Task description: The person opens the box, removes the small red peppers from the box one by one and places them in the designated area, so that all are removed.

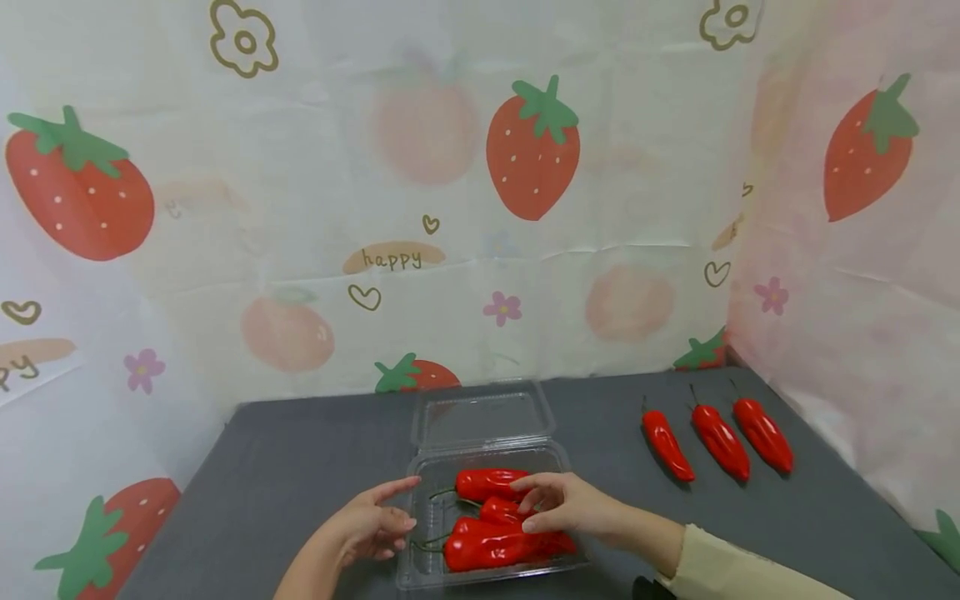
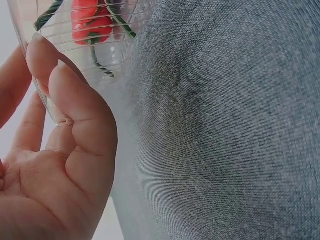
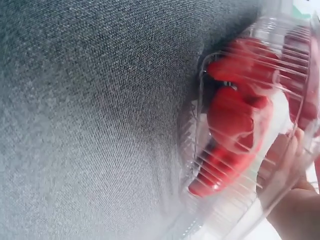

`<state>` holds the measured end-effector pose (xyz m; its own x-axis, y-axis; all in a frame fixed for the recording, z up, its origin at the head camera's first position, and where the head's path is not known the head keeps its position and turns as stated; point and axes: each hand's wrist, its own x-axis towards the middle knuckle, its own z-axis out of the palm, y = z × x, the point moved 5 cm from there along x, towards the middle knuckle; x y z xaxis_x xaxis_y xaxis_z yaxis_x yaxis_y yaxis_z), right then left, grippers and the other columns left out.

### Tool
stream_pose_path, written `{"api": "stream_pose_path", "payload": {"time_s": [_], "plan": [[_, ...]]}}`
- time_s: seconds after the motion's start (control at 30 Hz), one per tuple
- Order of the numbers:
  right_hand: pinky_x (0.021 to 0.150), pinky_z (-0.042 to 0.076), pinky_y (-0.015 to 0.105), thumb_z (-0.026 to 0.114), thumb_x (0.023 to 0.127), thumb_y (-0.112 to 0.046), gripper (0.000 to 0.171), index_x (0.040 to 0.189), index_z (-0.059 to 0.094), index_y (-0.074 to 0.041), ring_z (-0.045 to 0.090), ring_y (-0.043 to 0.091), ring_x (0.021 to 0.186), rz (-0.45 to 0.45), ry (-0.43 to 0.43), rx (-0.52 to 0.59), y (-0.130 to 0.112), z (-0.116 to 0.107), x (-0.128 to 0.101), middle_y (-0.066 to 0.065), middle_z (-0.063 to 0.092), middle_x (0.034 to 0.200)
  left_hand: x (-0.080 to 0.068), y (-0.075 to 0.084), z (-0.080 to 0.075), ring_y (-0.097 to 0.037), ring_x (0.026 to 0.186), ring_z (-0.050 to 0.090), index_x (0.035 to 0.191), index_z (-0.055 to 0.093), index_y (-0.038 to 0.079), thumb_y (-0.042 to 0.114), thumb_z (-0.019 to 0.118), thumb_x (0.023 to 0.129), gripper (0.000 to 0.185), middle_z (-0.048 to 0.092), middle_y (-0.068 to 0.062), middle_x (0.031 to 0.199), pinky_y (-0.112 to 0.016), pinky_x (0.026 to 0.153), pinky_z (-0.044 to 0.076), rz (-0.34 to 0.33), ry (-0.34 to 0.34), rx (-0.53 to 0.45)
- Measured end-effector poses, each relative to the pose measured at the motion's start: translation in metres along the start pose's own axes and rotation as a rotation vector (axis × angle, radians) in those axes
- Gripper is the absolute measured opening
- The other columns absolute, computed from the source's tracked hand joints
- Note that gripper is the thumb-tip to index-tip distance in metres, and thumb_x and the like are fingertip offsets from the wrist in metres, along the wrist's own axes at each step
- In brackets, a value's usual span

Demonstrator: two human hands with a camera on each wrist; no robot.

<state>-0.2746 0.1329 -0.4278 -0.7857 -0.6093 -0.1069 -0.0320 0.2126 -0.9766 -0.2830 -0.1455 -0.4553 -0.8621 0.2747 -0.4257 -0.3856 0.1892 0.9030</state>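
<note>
Far left on the strawberry-printed backdrop (image 1: pixel 300 183), a word is cut off to "ppy". My left grip (image 1: pixel 367 525) is loose, index finger straight out at the rim of the open clear plastic box (image 1: pixel 429 521). Above it, "happy" reads whole. The red peppers (image 1: pixel 495 550) inside overlap, partly hidden beneath my curved right grip (image 1: pixel 566 504); whether it pinches one I cannot tell, my right wrist view being blurred. Rightward, three loose red peppers (image 1: pixel 720 442) lie on the table (image 1: pixel 322 467).
</note>
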Motion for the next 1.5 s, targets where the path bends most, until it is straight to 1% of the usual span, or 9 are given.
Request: {"api": "stream_pose_path", "payload": {"time_s": [0.33,0.43,0.6,0.73,0.93,1.07,1.2,1.33,1.5], "plan": [[0.074,0.045,0.028,0.072,0.086,-0.004,0.05,0.131,0.055,0.007,0.055,0.017,0.085,-0.015,-0.046,-0.109,0.002,0.01,0.006,0.006,0.065,0.103,0.0,-0.001,0.0,-0.009,0.056,0.056,0.15,0.033,0.003,-0.001,0.063,0.09,0.067,0.058,-0.001,0.074,-0.021,0.051,0.044,0.005,0.004,-0.004],[0.076,0.046,0.029,0.072,0.086,-0.004,0.049,0.131,0.056,0.006,0.054,0.017,0.087,-0.004,-0.06,-0.133,0.002,0.013,0.007,0.004,0.064,0.103,-0.001,-0.001,0.0,-0.009,0.056,0.056,0.15,0.032,0.003,-0.001,0.063,0.09,0.067,0.058,-0.001,0.073,-0.021,0.051,0.044,0.011,-0.001,-0.002],[0.082,0.047,0.033,0.072,0.085,-0.001,0.047,0.13,0.058,0.004,0.053,0.02,0.094,0.041,-0.072,-0.141,0.003,0.014,0.007,0.005,0.063,0.107,-0.001,0.0,0.001,-0.009,0.056,0.056,0.15,0.032,0.002,-0.001,0.063,0.091,0.067,0.058,-0.001,0.073,-0.021,0.051,0.044,0.006,-0.008,-0.007],[0.081,0.047,0.033,0.071,0.086,0.001,0.045,0.129,0.059,0.003,0.053,0.02,0.095,0.056,-0.092,-0.127,0.004,0.014,0.007,0.006,0.063,0.11,0.0,0.0,0.0,-0.009,0.056,0.056,0.15,0.032,0.002,-0.001,0.062,0.091,0.067,0.057,-0.001,0.072,-0.021,0.051,0.044,0.0,-0.003,-0.005],[0.075,0.046,0.031,0.07,0.086,0.001,0.044,0.129,0.061,0.001,0.052,0.02,0.089,0.07,-0.115,-0.131,0.005,0.013,0.007,0.005,0.062,0.1,0.0,0.0,0.001,-0.01,0.056,0.055,0.15,0.032,0.003,-0.001,0.062,0.091,0.066,0.057,-0.001,0.071,-0.021,0.051,0.044,0.001,0.0,-0.001],[0.076,0.046,0.032,0.069,0.086,0.001,0.043,0.128,0.062,0.0,0.053,0.021,0.089,0.069,-0.128,-0.134,0.006,0.014,0.006,0.005,0.062,0.1,-0.001,-0.001,0.0,-0.009,0.056,0.056,0.15,0.032,0.003,-0.002,0.061,0.091,0.066,0.058,-0.001,0.073,-0.021,0.051,0.044,0.002,-0.002,0.003],[0.074,0.051,0.032,0.069,0.086,0.003,0.04,0.126,0.064,0.0,0.055,0.02,0.089,0.062,-0.116,-0.117,0.006,0.013,0.005,0.007,0.064,0.108,-0.001,-0.002,0.001,-0.009,0.057,0.056,0.15,0.032,0.003,-0.002,0.061,0.09,0.067,0.059,-0.001,0.074,-0.021,0.051,0.044,0.008,-0.013,-0.002],[0.068,0.055,0.031,0.067,0.087,0.003,0.036,0.123,0.065,0.003,0.058,0.018,0.082,0.047,-0.087,-0.075,0.006,0.01,0.003,0.011,0.064,0.115,0.0,0.0,0.001,-0.009,0.056,0.056,0.15,0.032,0.003,-0.001,0.062,0.091,0.067,0.057,0.0,0.072,-0.021,0.051,0.044,0.007,-0.014,-0.007],[0.068,0.056,0.033,0.069,0.086,0.003,0.033,0.119,0.066,0.007,0.062,0.014,0.073,0.027,-0.026,-0.056,0.006,0.006,0.001,0.014,0.066,0.11,-0.001,0.0,0.0,-0.009,0.056,0.056,0.15,0.032,0.003,-0.001,0.062,0.091,0.067,0.056,0.0,0.071,-0.021,0.051,0.044,0.011,-0.016,-0.007]]}}
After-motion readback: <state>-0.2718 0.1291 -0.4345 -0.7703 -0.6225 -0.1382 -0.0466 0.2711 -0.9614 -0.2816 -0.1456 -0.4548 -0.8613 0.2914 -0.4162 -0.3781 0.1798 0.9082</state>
